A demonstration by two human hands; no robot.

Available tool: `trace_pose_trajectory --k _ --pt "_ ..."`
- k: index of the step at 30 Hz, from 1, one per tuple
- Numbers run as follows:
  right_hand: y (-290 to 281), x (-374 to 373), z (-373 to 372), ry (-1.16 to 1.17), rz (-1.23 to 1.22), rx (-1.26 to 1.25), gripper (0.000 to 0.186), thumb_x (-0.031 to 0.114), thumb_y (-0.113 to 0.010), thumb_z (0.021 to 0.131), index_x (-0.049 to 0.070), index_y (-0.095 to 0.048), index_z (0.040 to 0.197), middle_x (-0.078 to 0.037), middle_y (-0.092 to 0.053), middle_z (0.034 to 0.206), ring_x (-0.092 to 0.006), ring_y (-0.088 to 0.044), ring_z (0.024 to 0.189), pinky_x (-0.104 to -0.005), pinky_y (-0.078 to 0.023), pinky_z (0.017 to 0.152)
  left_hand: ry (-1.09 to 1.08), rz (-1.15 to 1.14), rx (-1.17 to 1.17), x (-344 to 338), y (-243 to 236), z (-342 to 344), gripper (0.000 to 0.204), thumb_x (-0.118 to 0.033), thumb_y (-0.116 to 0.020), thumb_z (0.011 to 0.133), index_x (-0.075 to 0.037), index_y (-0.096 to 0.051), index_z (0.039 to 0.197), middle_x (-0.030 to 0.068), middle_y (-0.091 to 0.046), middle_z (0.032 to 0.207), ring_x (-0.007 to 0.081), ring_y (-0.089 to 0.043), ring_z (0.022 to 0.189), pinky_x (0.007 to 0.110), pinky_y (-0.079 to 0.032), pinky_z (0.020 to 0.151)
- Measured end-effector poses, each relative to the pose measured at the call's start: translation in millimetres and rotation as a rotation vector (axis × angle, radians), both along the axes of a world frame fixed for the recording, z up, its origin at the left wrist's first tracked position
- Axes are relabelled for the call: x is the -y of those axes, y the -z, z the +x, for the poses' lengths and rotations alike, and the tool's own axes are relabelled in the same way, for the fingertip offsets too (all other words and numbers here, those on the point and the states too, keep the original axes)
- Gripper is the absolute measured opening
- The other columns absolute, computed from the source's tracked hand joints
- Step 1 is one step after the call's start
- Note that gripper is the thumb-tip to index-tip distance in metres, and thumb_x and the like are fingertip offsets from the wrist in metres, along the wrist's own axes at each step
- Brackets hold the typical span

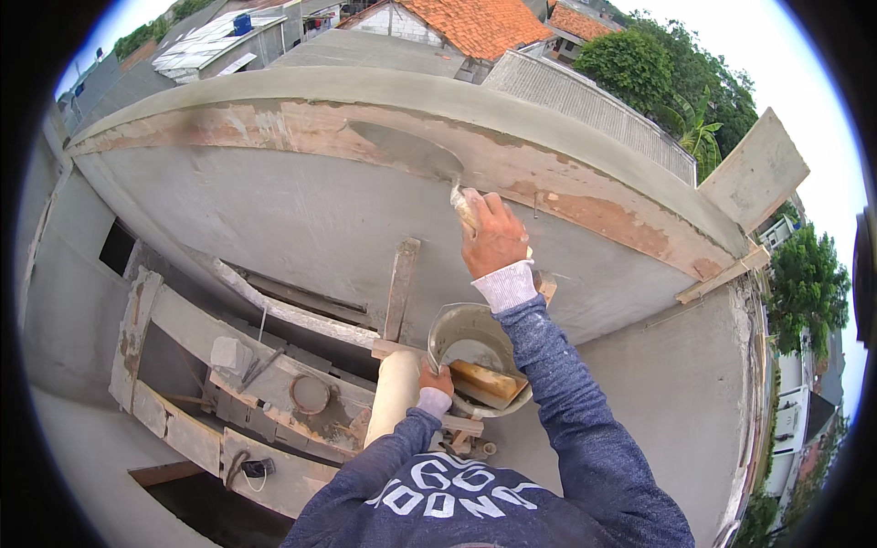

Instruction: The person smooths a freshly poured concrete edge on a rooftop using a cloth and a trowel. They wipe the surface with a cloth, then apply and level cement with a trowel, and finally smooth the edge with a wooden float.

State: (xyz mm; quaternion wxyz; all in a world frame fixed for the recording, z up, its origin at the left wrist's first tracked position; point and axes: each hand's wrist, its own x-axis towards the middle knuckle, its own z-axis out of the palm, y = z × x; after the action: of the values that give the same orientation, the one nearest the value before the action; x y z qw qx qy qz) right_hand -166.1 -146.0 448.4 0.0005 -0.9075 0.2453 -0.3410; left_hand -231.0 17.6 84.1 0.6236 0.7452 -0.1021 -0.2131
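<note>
My right hand (pixel 494 234) is closed round the whitish, mortar-smeared handle of a trowel (pixel 402 146). Its grey leaf-shaped blade lies against the reddish-brown board (pixel 301 128) along the top of the grey plastered wall (pixel 274 201), pointing left. Lower down, my left hand (pixel 437 379) grips the rim of a grey bucket (pixel 454 321), fingers partly hidden. Inside the bucket are some grey mortar (pixel 470 352) and a yellowish-brown wooden piece (pixel 484 382) resting at a slant.
A pale pipe (pixel 393 397) rises beside my left forearm. Scaffold planks (pixel 265 402) at lower left carry a grey block (pixel 231 356) and a round container (pixel 311 394), with dark gaps around them. A loose board (pixel 754 169) juts up at the wall's right end. Rooftops lie beyond.
</note>
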Motion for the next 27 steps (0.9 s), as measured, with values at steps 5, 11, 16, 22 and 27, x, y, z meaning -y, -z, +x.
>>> trace_pose_trajectory --k 5,11,16,22,27 --pt "-5 -3 -38 0.022 0.184 0.236 0.039 0.015 -0.071 0.080 0.009 -0.057 0.116 -0.013 -0.057 0.100 -0.0342 -0.062 0.089 -0.0426 -0.051 0.074 0.118 -0.213 -0.090 0 -17 15 0.042 -0.010 -0.058 0.090 0.006 -0.048 0.128 0.0229 -0.065 0.114 0.0315 -0.064 0.104 0.038 -0.048 0.092" --pt "-26 12 -156 0.361 0.455 0.302 0.035 0.018 -0.067 0.085 0.004 -0.053 0.114 -0.019 -0.061 0.110 -0.0380 -0.063 0.095 -0.0449 -0.052 0.076 0.098 0.074 -0.055 4 -73 8 0.047 -0.007 -0.061 0.087 0.006 -0.048 0.131 0.0198 -0.064 0.118 0.0297 -0.062 0.107 0.037 -0.046 0.095" --pt "-10 38 -265 0.642 0.130 0.487 0.044 0.018 -0.066 0.087 0.003 -0.049 0.125 -0.025 -0.061 0.108 -0.0429 -0.061 0.098 -0.0455 -0.050 0.083 0.102 0.087 -0.102 1 -58 13 0.054 -0.005 -0.063 0.085 0.008 -0.045 0.134 0.0210 -0.060 0.127 0.0308 -0.058 0.115 0.037 -0.042 0.101" --pt "-14 50 -332 0.824 0.255 0.402 0.051 0.016 -0.069 0.085 0.002 -0.045 0.128 -0.022 -0.061 0.104 -0.0418 -0.061 0.096 -0.0431 -0.049 0.085 0.073 0.052 -0.100 -4 -15 24 0.061 -0.009 -0.063 0.084 0.008 -0.041 0.138 0.0226 -0.055 0.132 0.0323 -0.054 0.120 0.037 -0.038 0.105" --pt "-9 106 -356 0.896 0.104 0.435 0.053 0.019 -0.068 0.086 -0.001 -0.045 0.130 -0.023 -0.062 0.106 -0.0395 -0.063 0.093 -0.0437 -0.050 0.084 0.051 0.062 0.017 1 -15 15 0.060 -0.010 -0.063 0.082 0.007 -0.043 0.136 0.0185 -0.060 0.126 0.0275 -0.058 0.109 0.034 -0.043 0.098"
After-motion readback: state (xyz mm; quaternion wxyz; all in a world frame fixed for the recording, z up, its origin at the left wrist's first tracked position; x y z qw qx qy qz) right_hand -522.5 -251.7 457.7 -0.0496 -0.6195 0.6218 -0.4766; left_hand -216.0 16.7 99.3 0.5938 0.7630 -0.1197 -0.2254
